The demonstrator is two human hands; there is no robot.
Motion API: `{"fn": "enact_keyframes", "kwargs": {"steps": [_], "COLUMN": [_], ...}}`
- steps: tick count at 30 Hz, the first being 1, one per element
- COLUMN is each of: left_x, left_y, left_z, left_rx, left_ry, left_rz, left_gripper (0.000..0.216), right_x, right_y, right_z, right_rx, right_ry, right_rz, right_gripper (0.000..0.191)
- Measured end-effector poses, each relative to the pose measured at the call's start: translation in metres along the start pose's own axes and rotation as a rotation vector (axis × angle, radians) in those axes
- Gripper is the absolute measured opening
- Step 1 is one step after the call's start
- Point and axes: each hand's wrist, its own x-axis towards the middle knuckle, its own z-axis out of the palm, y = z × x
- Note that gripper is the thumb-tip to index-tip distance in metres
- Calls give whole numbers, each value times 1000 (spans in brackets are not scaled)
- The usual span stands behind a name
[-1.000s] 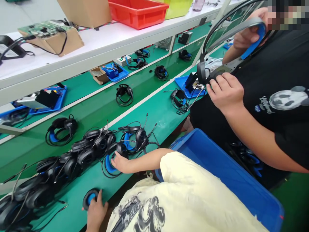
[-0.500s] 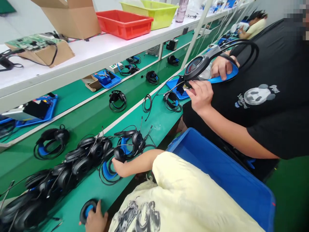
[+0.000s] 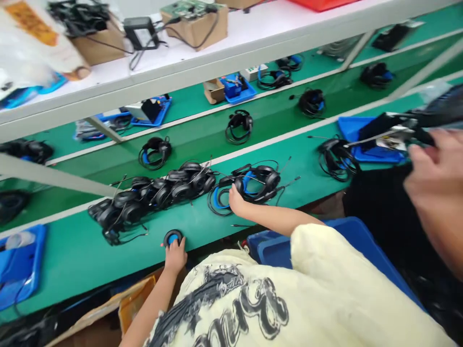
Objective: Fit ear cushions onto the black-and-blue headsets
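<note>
My left hand [image 3: 175, 255] rests at the near edge of the green bench [image 3: 87, 255], fingers curled over a round black ear cushion with a blue centre [image 3: 171, 237]. My right hand [image 3: 237, 201] reaches further out and grips a black and blue headset [image 3: 258, 182] by one earcup, its cable looped beside it. A row of several more black headsets [image 3: 155, 195] lies just left of that hand. My cream printed shirt [image 3: 289, 299] fills the lower part of the view.
A co-worker in black stands at the right, a blurred hand [image 3: 436, 178] holding a headset part. A blue bin [image 3: 347, 246] sits by my right side. Blue trays [image 3: 18, 265], more headsets on the green belt [image 3: 238, 126], and a white shelf with boxes [image 3: 195, 21] lie beyond.
The view has swung left and pulled back. My hands stay on the ear cushion and the headset. The co-worker's hands have come lower and closer, now blurred at the right edge.
</note>
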Motion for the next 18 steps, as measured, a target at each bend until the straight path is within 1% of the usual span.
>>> {"fn": "enact_keyframes", "kwargs": {"steps": [3, 4, 7, 9, 11, 14, 16, 18], "left_x": [-8, -11, -17, -22, -29, -42, -49, -54], "left_y": [3, 5, 9, 10, 11, 9, 5, -5], "left_z": [1, 1, -1, -2, -3, -2, -2, -3], "left_rx": [-62, -87, -170, -229, -291, -393, -470, -552], "left_ry": [20, 31, 56, 73, 99, 144, 179, 228], "left_rz": [1, -6, -37, -65, -101, -173, -226, -297], "left_gripper": [65, 66, 70, 71, 71, 70, 69, 68], "right_x": [2, 4, 20, 36, 51, 64, 68, 69], "right_y": [-14, -22, -51, -77, -105, -145, -165, -179], "right_z": [-4, -6, -12, -12, -7, 7, 19, 32], "right_rx": [-150, -186, -245, -257, -262, -271, -278, -282], "right_ry": [-92, -102, -75, -51, -60, -137, -206, -275], "right_rz": [-51, -87, -189, -251, -342, -517, -622, -701], "right_gripper": [21, 20, 33, 37, 34, 28, 25, 24]}}
